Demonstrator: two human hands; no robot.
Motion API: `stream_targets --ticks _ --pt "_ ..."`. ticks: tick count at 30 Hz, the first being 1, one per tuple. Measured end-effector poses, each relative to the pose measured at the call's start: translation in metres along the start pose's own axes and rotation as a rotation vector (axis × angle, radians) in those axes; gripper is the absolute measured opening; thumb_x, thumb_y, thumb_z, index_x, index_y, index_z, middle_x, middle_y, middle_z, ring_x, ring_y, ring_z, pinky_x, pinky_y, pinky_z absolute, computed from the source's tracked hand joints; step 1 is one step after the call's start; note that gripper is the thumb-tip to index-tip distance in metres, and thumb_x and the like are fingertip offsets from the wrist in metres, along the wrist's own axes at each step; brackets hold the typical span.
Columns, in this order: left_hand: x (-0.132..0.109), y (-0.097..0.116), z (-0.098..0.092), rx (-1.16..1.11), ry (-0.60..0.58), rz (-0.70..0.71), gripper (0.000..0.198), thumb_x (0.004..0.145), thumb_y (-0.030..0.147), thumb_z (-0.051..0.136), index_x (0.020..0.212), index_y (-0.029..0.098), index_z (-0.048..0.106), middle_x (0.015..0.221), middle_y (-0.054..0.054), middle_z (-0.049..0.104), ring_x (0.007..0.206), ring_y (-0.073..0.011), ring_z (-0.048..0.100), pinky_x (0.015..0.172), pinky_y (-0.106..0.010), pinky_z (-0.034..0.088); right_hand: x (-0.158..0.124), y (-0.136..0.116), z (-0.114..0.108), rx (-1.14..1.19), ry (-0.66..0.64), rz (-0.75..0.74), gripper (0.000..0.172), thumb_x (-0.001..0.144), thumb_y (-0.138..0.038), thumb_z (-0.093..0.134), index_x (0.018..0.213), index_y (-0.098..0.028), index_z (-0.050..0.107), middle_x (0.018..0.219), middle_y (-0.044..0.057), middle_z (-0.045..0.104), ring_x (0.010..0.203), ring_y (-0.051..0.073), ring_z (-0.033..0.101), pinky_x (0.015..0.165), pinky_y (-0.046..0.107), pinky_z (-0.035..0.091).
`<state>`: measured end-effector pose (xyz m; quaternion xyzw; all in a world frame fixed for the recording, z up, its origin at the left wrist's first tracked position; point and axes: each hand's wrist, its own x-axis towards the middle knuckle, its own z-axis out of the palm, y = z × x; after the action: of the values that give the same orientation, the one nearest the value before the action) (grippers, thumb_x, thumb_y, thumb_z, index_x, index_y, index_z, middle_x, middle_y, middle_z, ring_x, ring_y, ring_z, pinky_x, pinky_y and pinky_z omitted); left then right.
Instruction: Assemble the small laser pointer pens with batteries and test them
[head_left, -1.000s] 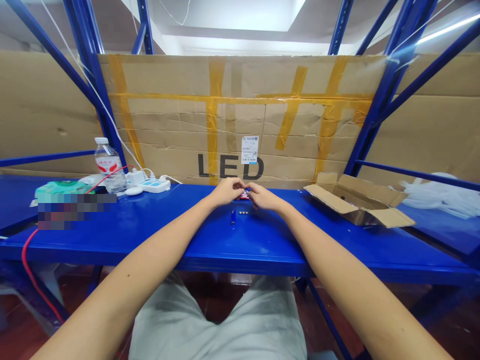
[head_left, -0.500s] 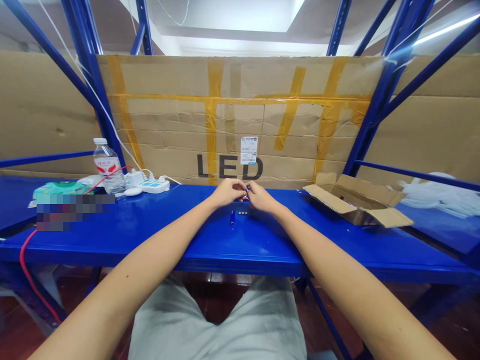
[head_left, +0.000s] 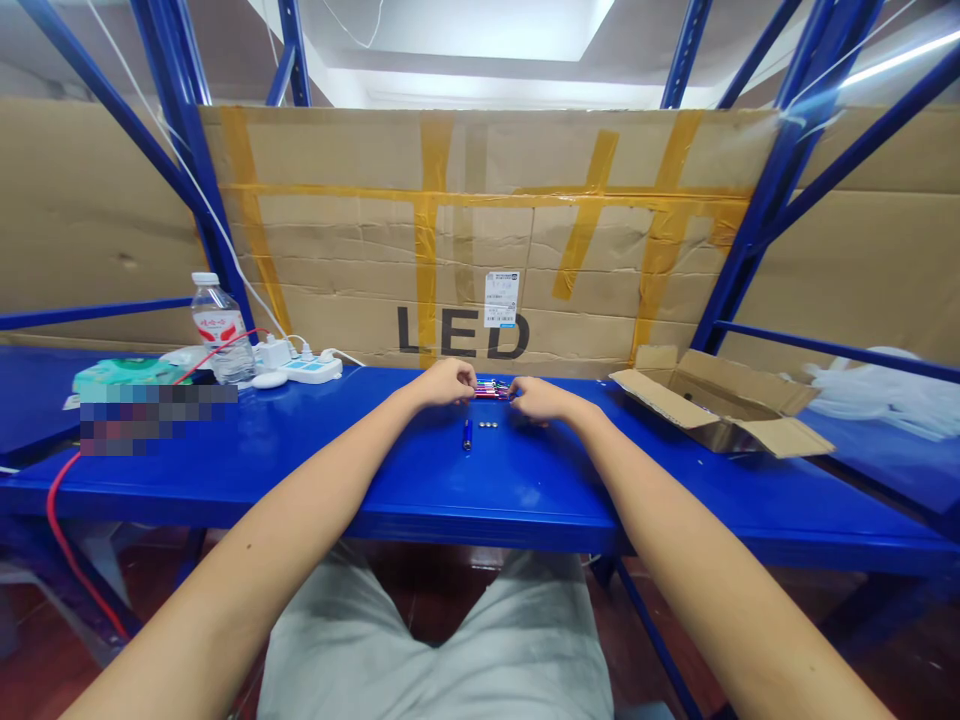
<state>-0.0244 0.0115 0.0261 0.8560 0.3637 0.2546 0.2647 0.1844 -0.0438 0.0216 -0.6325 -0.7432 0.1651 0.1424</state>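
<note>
Several slim, shiny coloured tubes (head_left: pixel 492 389) lie close together on the blue table, between my two hands. At their left end my left hand (head_left: pixel 447 382) has its fingers curled in against them. My right hand (head_left: pixel 541 398) is at the right end, thumb and fingers bent together on the tube ends. Fingers hide both ends of the group. Nearer to me, a single blue tube (head_left: pixel 467 435) with a dark end lies pointing towards me. Beside it sits a short row of small silver button cells (head_left: pixel 487 425), touching neither hand.
An open cardboard box (head_left: pixel 720 400) stands on the right of the table (head_left: pixel 480 500). On the left are a water bottle (head_left: pixel 217 330), a white power strip (head_left: pixel 311 369) and a green packet (head_left: pixel 124 377). A large cardboard sheet (head_left: pixel 337 240) rises behind.
My hands were together over the tubes and have moved apart, left hand leftward and right hand rightward. The coloured tubes now show between them. The blue tube and button cells stay put.
</note>
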Motion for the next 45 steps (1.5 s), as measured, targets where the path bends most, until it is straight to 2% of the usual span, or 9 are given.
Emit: stream_targets --ticks 5,8,13,18,25,40,45 --pt "0.001 -0.006 -0.003 0.142 -0.070 0.013 0.009 0.064 0.020 0.066 0.071 0.014 0.069 0.065 -0.001 0.065 0.063 -0.0126 0.056 0.061 -0.024 0.042 -0.001 0.000 0.002 -0.010 -0.175 -0.010 0.009 0.075 -0.015 0.052 0.082 -0.015 0.058 0.055 0.002 0.055 0.041 0.014 0.051 0.042 0.026 0.041" --pt "0.001 -0.010 -0.004 0.112 -0.146 -0.049 0.010 0.063 0.019 0.064 0.071 0.014 0.068 0.061 0.000 0.063 0.059 -0.0129 0.055 0.060 -0.025 0.042 -0.003 0.000 0.001 0.000 -0.206 0.010 0.008 0.078 -0.016 0.053 0.084 -0.015 0.057 0.053 0.000 0.052 0.038 0.012 0.048 0.041 0.025 0.041" --pt "-0.002 -0.009 -0.005 0.091 -0.288 -0.100 0.009 0.059 0.015 0.060 0.066 0.015 0.066 0.062 -0.001 0.065 0.059 -0.0133 0.058 0.062 -0.025 0.043 -0.006 -0.001 -0.002 0.021 -0.224 0.034 0.012 0.081 -0.020 0.057 0.093 -0.015 0.057 0.058 0.000 0.055 0.039 0.012 0.052 0.042 0.024 0.044" --pt "-0.005 -0.003 -0.006 0.139 -0.296 -0.130 0.011 0.064 0.023 0.059 0.066 0.015 0.067 0.063 -0.002 0.065 0.060 -0.0130 0.056 0.059 -0.025 0.039 -0.008 -0.002 -0.005 0.037 -0.252 0.065 0.016 0.085 -0.022 0.057 0.099 -0.015 0.058 0.058 -0.001 0.056 0.040 0.013 0.054 0.044 0.025 0.048" --pt "-0.004 -0.005 -0.004 0.118 -0.307 -0.156 0.010 0.061 0.023 0.060 0.062 0.014 0.065 0.060 -0.001 0.059 0.058 -0.0120 0.050 0.054 -0.024 0.033 -0.008 -0.003 -0.004 0.025 -0.251 0.062 0.014 0.085 -0.022 0.057 0.097 -0.015 0.058 0.058 -0.001 0.055 0.040 0.012 0.054 0.043 0.025 0.048" --pt "-0.006 -0.006 -0.006 0.057 -0.319 -0.134 0.016 0.059 0.025 0.062 0.067 0.015 0.072 0.065 -0.002 0.065 0.058 -0.0104 0.049 0.053 -0.022 0.034 -0.009 -0.003 -0.006 0.026 -0.275 0.041 0.017 0.080 -0.020 0.059 0.096 -0.017 0.058 0.062 -0.001 0.057 0.044 0.013 0.056 0.046 0.027 0.050" --pt "-0.009 -0.002 -0.007 0.049 -0.309 -0.146 0.015 0.060 0.025 0.063 0.067 0.014 0.071 0.064 -0.002 0.063 0.059 -0.0108 0.050 0.051 -0.022 0.033 -0.011 -0.005 -0.007 0.023 -0.262 0.047 0.014 0.081 -0.025 0.061 0.090 -0.015 0.059 0.061 0.001 0.058 0.045 0.014 0.057 0.046 0.028 0.051"
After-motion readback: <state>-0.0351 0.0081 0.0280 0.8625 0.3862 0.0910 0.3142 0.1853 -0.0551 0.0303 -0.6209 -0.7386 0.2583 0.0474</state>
